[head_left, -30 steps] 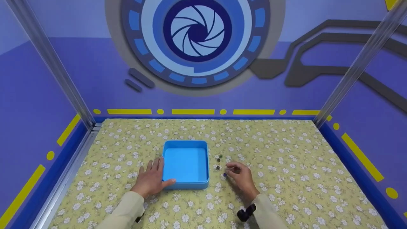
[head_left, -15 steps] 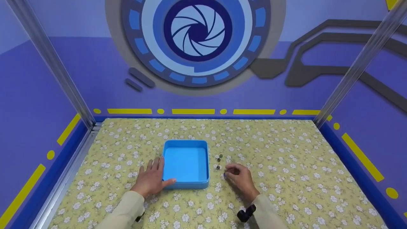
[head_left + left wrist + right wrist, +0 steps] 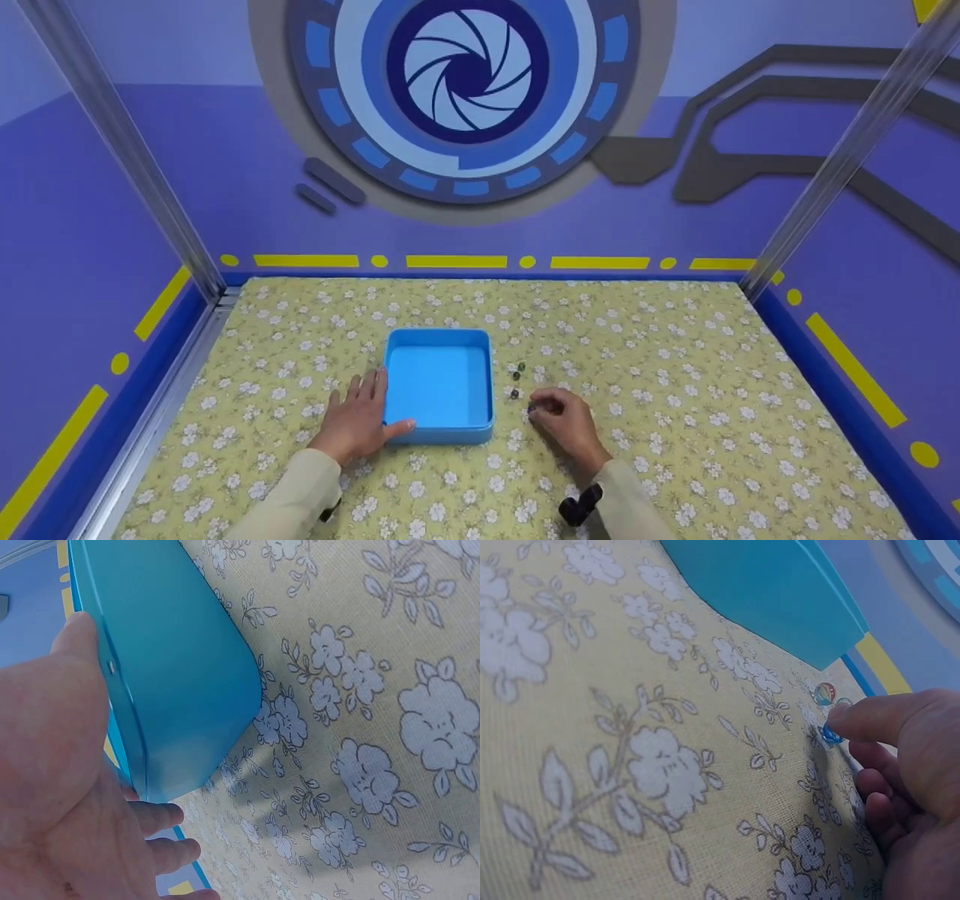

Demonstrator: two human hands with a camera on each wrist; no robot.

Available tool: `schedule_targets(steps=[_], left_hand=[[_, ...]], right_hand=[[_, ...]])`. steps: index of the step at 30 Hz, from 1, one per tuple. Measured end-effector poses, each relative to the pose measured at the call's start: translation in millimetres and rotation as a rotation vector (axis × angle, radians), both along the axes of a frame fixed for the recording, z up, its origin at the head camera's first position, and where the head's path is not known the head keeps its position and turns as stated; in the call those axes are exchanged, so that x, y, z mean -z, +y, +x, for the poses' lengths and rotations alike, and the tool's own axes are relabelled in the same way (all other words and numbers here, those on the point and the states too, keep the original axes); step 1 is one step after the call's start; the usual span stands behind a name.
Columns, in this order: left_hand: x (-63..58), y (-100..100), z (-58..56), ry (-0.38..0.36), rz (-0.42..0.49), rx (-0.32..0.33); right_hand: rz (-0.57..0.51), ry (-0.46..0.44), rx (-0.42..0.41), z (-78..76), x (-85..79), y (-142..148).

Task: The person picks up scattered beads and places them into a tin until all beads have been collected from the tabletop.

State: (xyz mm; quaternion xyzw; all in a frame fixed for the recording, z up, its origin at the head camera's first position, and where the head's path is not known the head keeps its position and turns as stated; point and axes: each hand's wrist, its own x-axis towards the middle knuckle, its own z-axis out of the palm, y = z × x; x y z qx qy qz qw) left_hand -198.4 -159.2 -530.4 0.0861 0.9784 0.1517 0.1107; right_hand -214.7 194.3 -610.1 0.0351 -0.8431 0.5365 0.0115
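A square blue plastic box (image 3: 439, 386) sits on the flowered cloth, its top uncovered. My left hand (image 3: 356, 426) lies along its left wall with straight fingers, the thumb over the front rim. To the right of the box, my right hand (image 3: 568, 421) pinches a blue marble (image 3: 832, 734) between thumb and index finger, low over the cloth. The thumb covers part of that marble. Three other marbles lie in a loose row between box and hand: a far one (image 3: 521, 367), a middle one (image 3: 516, 376) and a near one (image 3: 514, 394).
A yellow cloth (image 3: 675, 360) with white flowers covers the table. Purple panels (image 3: 225, 180) with yellow marks stand behind and at both sides. Metal posts (image 3: 124, 142) rise at the back corners.
My right thumb and index finger have closed round the blue marble, which shows less than before. My left hand, the box and the other marbles keep their places.
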Motion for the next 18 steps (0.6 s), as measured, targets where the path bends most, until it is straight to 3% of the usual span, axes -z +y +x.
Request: schedule_targets(steps=[18], left_hand=[[0.7, 0.5, -0.2, -0.002, 0.011, -0.006]], right_hand=[[0.055, 0.054, -0.028, 1.8, 2.5, -3.2]])
